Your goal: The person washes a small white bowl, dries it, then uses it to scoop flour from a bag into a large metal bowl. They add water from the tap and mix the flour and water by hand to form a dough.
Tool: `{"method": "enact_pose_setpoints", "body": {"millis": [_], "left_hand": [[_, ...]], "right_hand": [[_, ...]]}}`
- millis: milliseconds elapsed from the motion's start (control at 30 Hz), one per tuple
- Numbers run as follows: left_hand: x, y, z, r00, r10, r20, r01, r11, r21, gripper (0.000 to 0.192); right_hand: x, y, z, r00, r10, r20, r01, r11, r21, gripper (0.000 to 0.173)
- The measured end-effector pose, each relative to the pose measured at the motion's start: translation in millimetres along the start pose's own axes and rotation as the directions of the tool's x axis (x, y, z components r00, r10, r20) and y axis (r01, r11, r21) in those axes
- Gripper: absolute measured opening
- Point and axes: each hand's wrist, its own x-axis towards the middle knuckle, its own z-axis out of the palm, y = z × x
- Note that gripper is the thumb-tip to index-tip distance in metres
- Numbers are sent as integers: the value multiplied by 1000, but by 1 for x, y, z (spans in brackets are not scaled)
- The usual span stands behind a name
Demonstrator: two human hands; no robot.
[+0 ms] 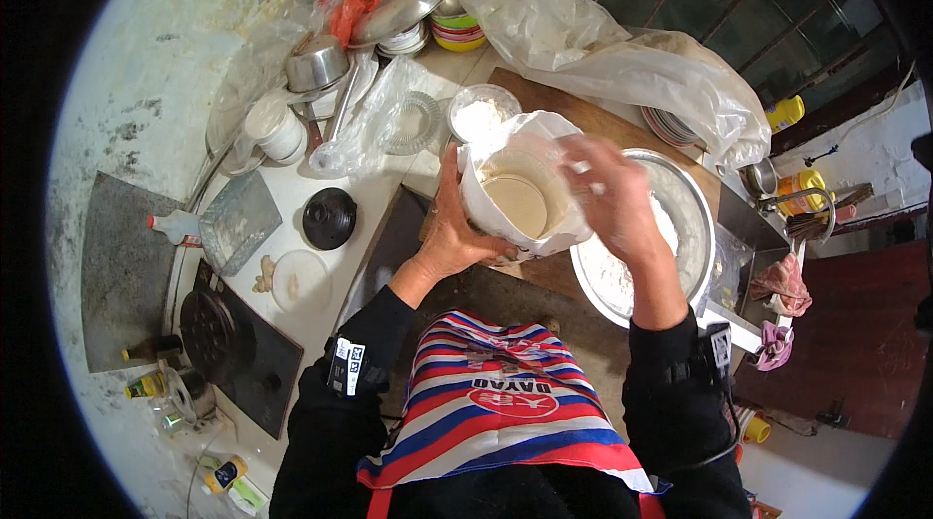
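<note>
My left hand grips the side of a white container that looks like an open plastic bag or a bag-lined tub. Inside it shows a round, smooth beige surface; whether that is its bottom or a liquid, I cannot tell. Blurred by motion, my right hand is at the container's right rim, with white bits at the fingers. Beneath the right hand and forearm stands a large metal basin with white flour-like powder. A small clear bowl of similar powder sits just behind the container.
A wooden board lies under the basin, beside a sink at right. To the left are a black lid, a white round lid, a metal box and a stove. Plastic sheeting drapes the back.
</note>
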Motion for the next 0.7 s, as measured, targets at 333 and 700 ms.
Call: {"method": "enact_pose_setpoints", "body": {"millis": [333, 700], "left_hand": [[21, 2, 19, 999, 14, 29, -17, 995, 100, 136], [28, -8, 29, 953, -45, 300, 52, 999, -14, 155]], "right_hand": [[-28, 39, 5, 948, 238, 212, -300, 889, 346, 116], [-21, 19, 66, 987, 130, -98, -122, 989, 80, 27]]}}
